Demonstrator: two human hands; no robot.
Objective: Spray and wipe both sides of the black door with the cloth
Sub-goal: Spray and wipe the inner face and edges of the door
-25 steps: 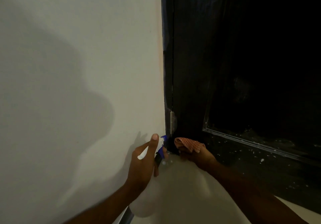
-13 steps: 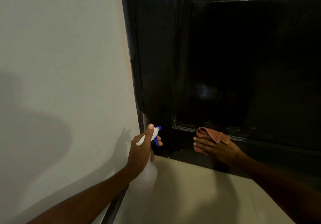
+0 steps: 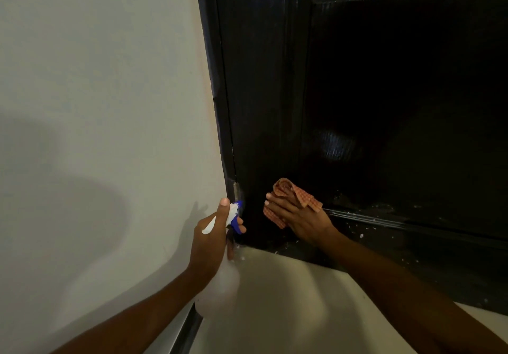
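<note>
Two hands are in view, both low against the black door (image 3: 384, 106) near its hinge-side corner.

Left hand (image 3: 211, 241): fingers curled round the neck of a spray bottle (image 3: 220, 285), thumb extended up along the white top of the sprayer. The bottle has a translucent white body and a white and blue trigger head (image 3: 235, 216). The nozzle sits just beside the door's edge, close to a pale metal hinge (image 3: 235, 189). One fingertip shows past the blue trigger.

Right hand (image 3: 297, 219): laid with fingers straight, pressing an orange checked cloth (image 3: 291, 193) against the lower part of the door. The cloth is bunched; part of it stands above the fingers and part hangs out below them to the left. It lies at the corner where the upright stile meets the moulding of the recessed panel.

Door surface: glossy black, with a faint patch of reflected light on the panel above the cloth. White specks and streaks lie along the lower moulding (image 3: 398, 221) and bottom rail, right of the cloth.

Surroundings: an off-white wall (image 3: 96, 92) stands left of the door, carrying shadows. A pale floor (image 3: 288, 298) runs below the door.
</note>
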